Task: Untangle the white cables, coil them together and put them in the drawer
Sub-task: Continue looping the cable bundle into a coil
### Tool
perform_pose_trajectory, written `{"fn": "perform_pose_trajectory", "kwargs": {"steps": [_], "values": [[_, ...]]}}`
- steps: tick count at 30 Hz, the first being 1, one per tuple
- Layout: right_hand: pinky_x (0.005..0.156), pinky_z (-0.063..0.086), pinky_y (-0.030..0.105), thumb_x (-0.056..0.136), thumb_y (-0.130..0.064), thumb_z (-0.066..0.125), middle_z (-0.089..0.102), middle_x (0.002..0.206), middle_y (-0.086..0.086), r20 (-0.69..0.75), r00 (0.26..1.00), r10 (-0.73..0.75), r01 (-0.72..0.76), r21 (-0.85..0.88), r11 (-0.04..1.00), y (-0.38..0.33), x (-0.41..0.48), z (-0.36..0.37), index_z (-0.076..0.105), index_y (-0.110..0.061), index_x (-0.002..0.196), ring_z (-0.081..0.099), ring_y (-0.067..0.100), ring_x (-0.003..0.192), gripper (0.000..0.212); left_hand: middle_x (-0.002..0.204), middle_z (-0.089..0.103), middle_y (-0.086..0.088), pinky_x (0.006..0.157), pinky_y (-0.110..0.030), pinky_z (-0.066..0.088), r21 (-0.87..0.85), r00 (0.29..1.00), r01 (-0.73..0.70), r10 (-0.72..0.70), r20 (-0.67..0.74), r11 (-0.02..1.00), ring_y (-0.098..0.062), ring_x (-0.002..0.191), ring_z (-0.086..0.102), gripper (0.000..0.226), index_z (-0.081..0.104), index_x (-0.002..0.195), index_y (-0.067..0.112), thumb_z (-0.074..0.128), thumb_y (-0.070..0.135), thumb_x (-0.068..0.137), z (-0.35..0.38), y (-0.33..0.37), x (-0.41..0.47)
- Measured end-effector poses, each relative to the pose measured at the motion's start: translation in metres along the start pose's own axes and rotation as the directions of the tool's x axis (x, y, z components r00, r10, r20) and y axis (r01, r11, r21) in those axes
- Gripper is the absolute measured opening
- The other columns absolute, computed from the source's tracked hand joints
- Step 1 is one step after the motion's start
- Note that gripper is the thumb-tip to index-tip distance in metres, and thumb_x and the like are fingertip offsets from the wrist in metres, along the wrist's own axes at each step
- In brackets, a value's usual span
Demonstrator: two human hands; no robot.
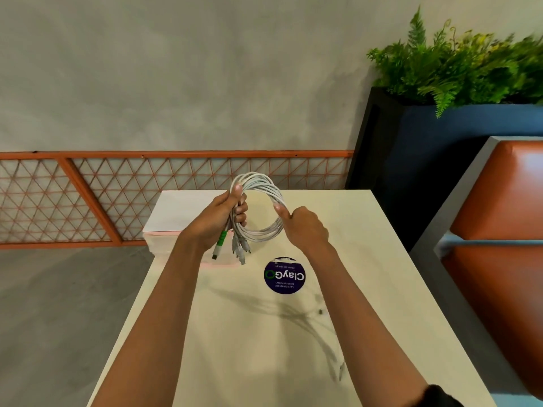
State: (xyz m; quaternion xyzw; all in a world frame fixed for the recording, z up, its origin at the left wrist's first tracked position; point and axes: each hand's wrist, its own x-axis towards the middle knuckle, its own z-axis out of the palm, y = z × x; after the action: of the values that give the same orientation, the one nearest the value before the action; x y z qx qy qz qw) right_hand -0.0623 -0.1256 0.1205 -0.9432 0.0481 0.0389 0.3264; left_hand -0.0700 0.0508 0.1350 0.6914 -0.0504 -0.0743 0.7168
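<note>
Roughly, you are past the middle. Beneath both sets of fingers lies one cream counter (367, 259), and directly under your left fingers sits one white box (182, 212) with pink edging. I take it for the drawer unit, though I cannot tell if it is open.

Between your two hands hangs one coil (266, 185) of white cables, off the counter, with no knots showing. The untangling looks done and the coiling nearly so.

Your left hand (223, 215) grips the coil's left side, fingers curled round the bundle. Your right hand (305, 227) pinches the right side under the thumb. The strands blur together, so I cannot count them.

One round purple sticker (284, 276) lies just nearer you than the right fingers.

Below the left fingers dangle the plugs (239, 249): one green-collared, about three white.

The stowing is left.
</note>
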Motion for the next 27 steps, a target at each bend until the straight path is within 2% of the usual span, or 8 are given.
{"fn": "perform_pose_trajectory", "kwargs": {"steps": [5, 7, 10, 14, 16, 19, 23, 27], "values": [[0.071, 0.048, 0.033, 0.086, -0.068, 0.044, 0.070, 0.092, 0.006, -0.051, 0.997, 0.054, -0.047, 0.132, 0.990, 0.005, 0.006, 0.000, 0.068, -0.007, 0.091, 0.064, 0.026, 0.085, 0.066, 0.059, 0.032, 0.004, 0.063, -0.026, 0.034, -0.124, 0.998, 0.002, -0.009, -0.056, 0.992, -0.008, 0.053, 0.032, 0.041, 0.041, 0.072, 0.016, 0.032, 0.044, 0.101, 0.004, -0.009, -0.001], [0.070, 0.047, 0.032, 0.087, -0.064, 0.048, 0.070, 0.093, 0.006, -0.164, 0.985, 0.053, -0.045, 0.053, 0.998, 0.000, 0.001, 0.001, 0.067, -0.008, 0.091, 0.064, 0.028, 0.085, 0.060, 0.053, 0.030, 0.007, 0.053, -0.022, 0.030, -0.126, 0.981, -0.042, 0.017, -0.193, 0.991, -0.007, 0.047, 0.028, 0.043, 0.039, 0.068, 0.018, 0.037, 0.045, 0.100, 0.018, -0.011, 0.000], [0.071, 0.044, 0.034, 0.093, -0.053, 0.046, 0.068, 0.100, 0.011, -0.220, 0.973, -0.068, 0.051, -0.083, 0.995, -0.010, -0.011, 0.003, 0.063, -0.005, 0.098, 0.063, 0.033, 0.092, 0.051, 0.052, 0.035, 0.008, 0.043, -0.018, 0.030, 0.042, 0.917, -0.104, 0.112, -0.382, 0.994, -0.005, 0.044, 0.030, 0.038, 0.046, 0.070, 0.019, 0.049, 0.048, 0.094, 0.034, -0.014, 0.005], [0.074, 0.044, 0.036, 0.096, -0.047, 0.044, 0.067, 0.105, 0.012, -0.111, 0.969, -0.222, 0.201, -0.179, 0.963, -0.013, -0.016, 0.002, 0.064, -0.008, 0.108, 0.062, 0.033, 0.096, 0.044, 0.080, 0.055, 0.008, 0.053, -0.020, 0.045, 0.262, 0.846, -0.119, 0.236, -0.477, 0.958, -0.006, 0.064, 0.053, 0.034, 0.049, 0.114, 0.014, 0.057, 0.040, 0.092, 0.036, -0.022, 0.009], [0.069, 0.042, 0.032, 0.095, -0.046, 0.046, 0.067, 0.102, 0.012, -0.021, 0.968, -0.248, 0.240, -0.183, 0.953, -0.010, -0.013, -0.002, 0.065, -0.008, 0.104, 0.061, 0.031, 0.092, 0.044, 0.095, 0.057, 0.009, 0.063, -0.016, 0.049, 0.326, 0.831, -0.122, 0.275, -0.483, 0.938, -0.002, 0.077, 0.056, 0.037, 0.045, 0.125, 0.013, 0.052, 0.034, 0.096, 0.033, -0.025, 0.008], [0.073, 0.048, 0.034, 0.095, -0.047, 0.047, 0.068, 0.099, 0.010, 0.134, 0.940, -0.314, 0.335, -0.175, 0.926, -0.007, -0.009, -0.008, 0.068, -0.010, 0.099, 0.062, 0.029, 0.089, 0.043, 0.110, 0.054, 0.011, 0.085, -0.025, 0.049, 0.379, 0.821, -0.114, 0.302, -0.485, 0.918, -0.008, 0.095, 0.054, 0.042, 0.041, 0.137, 0.023, 0.049, 0.034, 0.098, 0.024, -0.030, 0.009], [0.081, 0.051, 0.037, 0.094, -0.044, 0.051, 0.071, 0.092, 0.003, 0.270, 0.866, -0.421, 0.455, -0.076, 0.887, -0.007, -0.015, -0.015, 0.076, -0.017, 0.092, 0.062, 0.022, 0.084, 0.037, 0.110, 0.058, 0.008, 0.087, -0.021, 0.040, 0.529, 0.814, -0.117, 0.386, -0.434, 0.841, -0.009, 0.100, 0.053, 0.031, 0.055, 0.126, 0.014, 0.047, 0.028, 0.100, 0.016, -0.038, 0.010], [0.072, 0.045, 0.032, 0.093, -0.044, 0.054, 0.052, 0.058, -0.012, 0.272, 0.826, -0.494, 0.479, 0.123, 0.869, -0.003, -0.018, -0.025, 0.076, -0.018, 0.085, 0.048, 0.008, 0.062, 0.036, 0.104, 0.058, 0.007, 0.083, -0.021, 0.040, 0.551, 0.793, -0.109, 0.406, -0.453, 0.827, -0.011, 0.096, 0.054, 0.029, 0.056, 0.120, 0.007, 0.048, 0.026, 0.099, 0.008, -0.047, 0.009]]}}
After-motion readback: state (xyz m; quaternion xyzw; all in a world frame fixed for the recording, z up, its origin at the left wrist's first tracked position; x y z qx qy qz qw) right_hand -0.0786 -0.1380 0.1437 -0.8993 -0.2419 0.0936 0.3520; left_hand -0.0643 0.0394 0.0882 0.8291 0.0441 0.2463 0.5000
